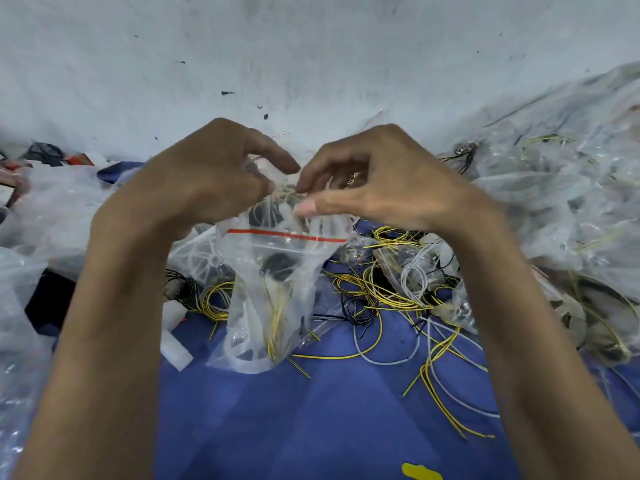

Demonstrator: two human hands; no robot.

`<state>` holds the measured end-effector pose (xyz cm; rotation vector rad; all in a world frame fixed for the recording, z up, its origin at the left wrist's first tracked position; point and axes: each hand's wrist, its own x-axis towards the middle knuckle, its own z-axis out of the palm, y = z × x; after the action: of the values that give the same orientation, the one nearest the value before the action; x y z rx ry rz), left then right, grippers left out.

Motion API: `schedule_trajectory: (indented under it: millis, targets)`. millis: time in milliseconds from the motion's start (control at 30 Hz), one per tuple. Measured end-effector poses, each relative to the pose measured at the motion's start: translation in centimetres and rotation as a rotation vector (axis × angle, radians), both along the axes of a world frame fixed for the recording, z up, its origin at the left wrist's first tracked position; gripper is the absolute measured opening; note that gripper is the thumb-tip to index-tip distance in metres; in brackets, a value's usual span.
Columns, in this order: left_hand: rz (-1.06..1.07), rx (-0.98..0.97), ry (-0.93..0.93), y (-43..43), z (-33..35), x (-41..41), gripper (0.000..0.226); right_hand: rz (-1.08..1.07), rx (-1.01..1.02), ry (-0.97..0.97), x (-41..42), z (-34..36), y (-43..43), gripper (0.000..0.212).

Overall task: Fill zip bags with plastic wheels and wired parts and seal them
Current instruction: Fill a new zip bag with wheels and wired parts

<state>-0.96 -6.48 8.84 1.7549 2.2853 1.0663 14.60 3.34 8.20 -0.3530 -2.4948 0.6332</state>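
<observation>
A clear zip bag point(277, 292) with a red strip below its mouth hangs in the middle of the view, above the blue cloth point(311, 427). Inside it I see yellow wires, a dark round part and a white plastic wheel. My left hand point(207, 178) pinches the bag's top edge on the left. My right hand point(377, 181) pinches the same edge on the right, thumb and fingers meeting over the plastic. The two hands almost touch. The bag's mouth is bunched between my fingers, and whether it is sealed I cannot tell.
Loose yellow, black and white wires point(408, 299) lie tangled on the cloth at right. A heap of filled clear bags point(568, 202) rises at the right, more plastic bags point(31, 237) at the left. White plastic pieces point(175, 344) lie beside the bag. A pale wall point(311, 57) stands behind.
</observation>
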Motion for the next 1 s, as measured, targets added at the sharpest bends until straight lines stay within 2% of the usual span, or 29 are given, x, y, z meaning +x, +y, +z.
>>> schedule_trajectory:
  millis: [167,233,300,400,467,567,667,833,933,1000]
  targets:
    - [0.146,0.079,-0.114,-0.5,0.1,-1.8,0.034,-0.067,-0.086,0.091,1.1,-0.2,1.7,0.014]
    - [0.205,0.149,-0.172,-1.0,0.2,-2.2,0.025,-0.109,-0.103,0.081,1.5,-0.6,2.6,0.015]
    - [0.242,0.204,-0.219,-1.6,0.5,-2.3,0.006,-0.145,-0.106,0.046,1.7,-1.1,3.7,0.013]
    - [0.25,0.255,-0.253,-2.2,1.3,-2.5,0.033,-0.173,-0.147,-0.006,1.6,-2.1,5.4,0.006]
    - [0.262,0.279,-0.256,-2.2,1.6,-2.2,0.027,-0.194,-0.179,-0.046,1.4,-3.2,6.6,0.005]
    - [0.288,0.212,-0.21,-1.5,0.9,-1.7,0.017,-0.27,-0.156,-0.19,0.9,-5.3,8.6,0.015]
    - [0.287,0.004,-0.093,-0.7,0.2,-1.8,0.017,-0.293,-0.123,-0.332,-0.2,-7.5,9.9,0.021]
    - [0.313,-0.036,0.042,-0.7,0.0,-2.6,0.022,-0.355,-0.129,-0.226,-4.4,-8.2,12.4,0.021]
    - [0.326,-0.042,0.027,-0.7,-0.1,-3.3,0.023,-0.415,-0.159,-0.177,-7.9,-8.2,14.0,0.034]
    - [0.345,-0.04,0.011,-0.9,-0.2,-3.7,0.024,-0.437,-0.111,-0.268,-9.5,-9.2,14.5,0.047]
